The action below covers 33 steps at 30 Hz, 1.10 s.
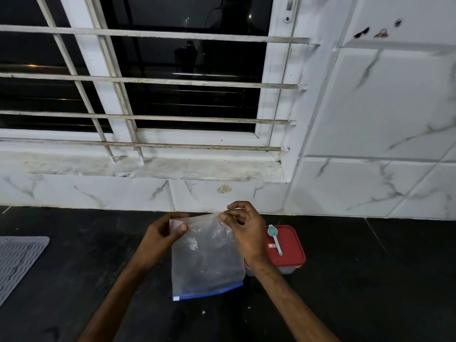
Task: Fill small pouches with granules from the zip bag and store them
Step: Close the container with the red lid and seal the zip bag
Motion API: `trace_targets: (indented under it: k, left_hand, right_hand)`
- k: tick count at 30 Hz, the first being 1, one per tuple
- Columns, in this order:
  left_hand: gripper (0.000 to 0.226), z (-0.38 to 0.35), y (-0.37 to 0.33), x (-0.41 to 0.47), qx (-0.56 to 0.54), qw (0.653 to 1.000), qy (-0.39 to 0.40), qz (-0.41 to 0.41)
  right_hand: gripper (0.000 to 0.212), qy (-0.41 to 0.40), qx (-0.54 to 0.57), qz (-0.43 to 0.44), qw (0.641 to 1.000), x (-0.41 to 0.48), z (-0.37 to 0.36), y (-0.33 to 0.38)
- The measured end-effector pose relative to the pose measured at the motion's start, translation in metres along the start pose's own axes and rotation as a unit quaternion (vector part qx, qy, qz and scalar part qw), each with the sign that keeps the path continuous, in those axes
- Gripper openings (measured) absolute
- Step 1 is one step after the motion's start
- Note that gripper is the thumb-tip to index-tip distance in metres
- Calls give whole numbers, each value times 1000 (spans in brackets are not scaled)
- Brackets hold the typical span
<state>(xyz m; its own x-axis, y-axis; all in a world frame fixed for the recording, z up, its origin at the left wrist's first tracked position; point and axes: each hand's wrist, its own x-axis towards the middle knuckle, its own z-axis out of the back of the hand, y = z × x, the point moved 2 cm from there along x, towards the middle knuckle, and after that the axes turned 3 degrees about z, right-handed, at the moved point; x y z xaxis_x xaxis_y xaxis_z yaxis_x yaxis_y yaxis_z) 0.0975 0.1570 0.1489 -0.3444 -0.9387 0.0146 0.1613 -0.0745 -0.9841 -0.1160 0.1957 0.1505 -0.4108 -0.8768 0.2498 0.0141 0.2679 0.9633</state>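
Note:
A clear zip bag (206, 260) hangs upside down over the black counter, its blue zip strip at the bottom. My left hand (162, 233) pinches the bag's upper left corner. My right hand (244, 230) pinches the upper right corner. The bag looks almost empty, with only faint residue inside. A container with a red lid (287, 245) stands just right of the bag, partly behind my right wrist. A small teal measuring spoon (274, 238) lies on that lid. No small pouches are in view.
The black counter (370, 280) runs back to a white marble-tiled wall (370, 144) with a barred window (148, 80). A grey ribbed mat (17, 262) lies at the left edge. A few white crumbs (203, 312) lie near the front.

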Motion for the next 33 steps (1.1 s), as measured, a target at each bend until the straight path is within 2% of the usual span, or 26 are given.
trace_targets:
  k: [2,4,7,13,17,20,24,29,30,33]
  left_hand:
    - [22,-2,0,0,-31,999,-35,0]
    - [21,-1,-1,1,-51,994,-94,-9]
    - [18,3,-6,1,-81,985,-154,-8]
    - [21,1,-11,-2,-109,979,-170,-20]
    - [19,-1,-16,-3,-106,978,-179,-26]
    - [12,4,-16,-1,-140,963,-227,-16]
    - [12,2,-15,1,-194,939,-285,4]
    - [14,-1,-16,1,-151,935,-319,-27]
    - [12,0,-16,0,-136,934,-328,-38]
    - [8,1,-21,-1,-116,925,-357,-58]
  right_hand:
    - [25,-21,21,-10,1000,1,4,0]
    - [23,-25,41,-30,998,2,4,0]
    - [17,-5,16,-66,998,1,4,-2]
    - [17,-14,24,-99,995,-4,2,-4]
    - [11,-26,12,-87,996,-2,0,-3]
    - [9,-32,-13,-61,998,0,3,-1]
    - [10,-32,8,-56,998,1,5,2]
    - [7,-20,34,-86,996,-4,4,0]
    - [5,-4,20,-77,997,-6,6,-1]
    - [6,51,-146,13,988,-10,8,4]
